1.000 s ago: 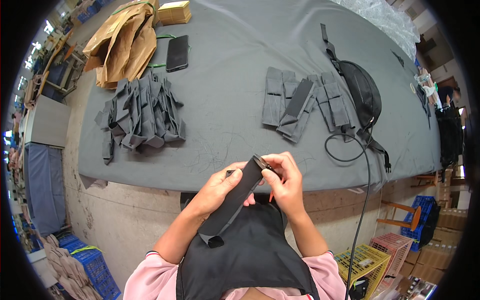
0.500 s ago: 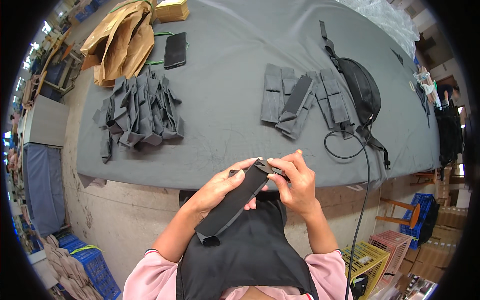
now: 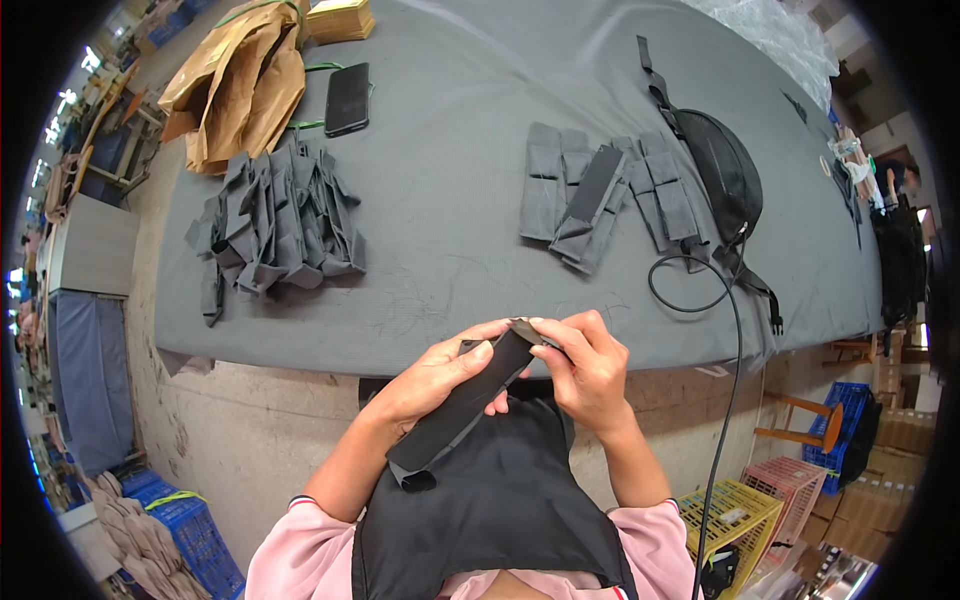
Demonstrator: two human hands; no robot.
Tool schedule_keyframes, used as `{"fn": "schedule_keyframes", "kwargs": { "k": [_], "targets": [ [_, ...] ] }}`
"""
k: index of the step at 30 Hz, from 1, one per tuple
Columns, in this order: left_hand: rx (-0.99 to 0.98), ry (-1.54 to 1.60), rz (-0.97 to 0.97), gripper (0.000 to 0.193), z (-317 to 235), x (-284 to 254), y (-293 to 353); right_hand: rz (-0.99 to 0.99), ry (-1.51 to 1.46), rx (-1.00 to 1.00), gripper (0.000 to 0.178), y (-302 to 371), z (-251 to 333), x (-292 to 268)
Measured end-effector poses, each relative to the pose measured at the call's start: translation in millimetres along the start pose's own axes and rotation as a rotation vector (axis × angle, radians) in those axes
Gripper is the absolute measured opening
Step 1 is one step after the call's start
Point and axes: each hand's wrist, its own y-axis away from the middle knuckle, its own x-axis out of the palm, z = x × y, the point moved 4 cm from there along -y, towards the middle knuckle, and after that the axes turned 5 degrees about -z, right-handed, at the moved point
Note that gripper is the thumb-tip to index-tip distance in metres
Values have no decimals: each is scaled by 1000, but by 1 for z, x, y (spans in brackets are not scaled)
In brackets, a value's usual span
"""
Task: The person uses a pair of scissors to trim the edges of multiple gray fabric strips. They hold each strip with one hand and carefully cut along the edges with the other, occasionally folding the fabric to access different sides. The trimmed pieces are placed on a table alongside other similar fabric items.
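Note:
A long dark grey fabric pouch (image 3: 455, 410) slants across the front of my black apron, close to the table's near edge. My left hand (image 3: 436, 376) is wrapped round its upper part, thumb along the top face. At the pouch's far end, my right hand (image 3: 583, 366) pinches the folded corner between thumb and fingertips. On the table to the left lies a heap of similar grey fabric pouches (image 3: 285, 220). Several more grey pouches (image 3: 542, 190) lie flat and overlapping right of the middle, one with a dark strip facing up.
A black waist bag (image 3: 722, 175) with a black cable (image 3: 735, 370) lies at the right. Far left are a brown paper bag (image 3: 235, 90), a black phone (image 3: 348, 100) and a yellow stack (image 3: 340, 20). Crates (image 3: 735, 515) and a wooden stool (image 3: 805, 422) stand on the floor at right.
The right fingers have shifted slightly left at the pouch's end, and the folded corner there sits a little differently. The left hand keeps its hold.

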Motion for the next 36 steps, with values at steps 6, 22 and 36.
{"fn": "schedule_keyframes", "kwargs": {
  "k": [6, 22, 36],
  "targets": [
    [9, -35, 5, 61, -3, 1, 1, -105, -40, 15, 29, 6, 5, -3],
    [-274, -175, 246, 51, -13, -13, 14, 341, -2, -286, 31, -8, 3, -15],
    [590, -1118, -306, 65, -37, -4, 13, -48, -320, 345, 26, 9, -13, 3]
  ]
}}
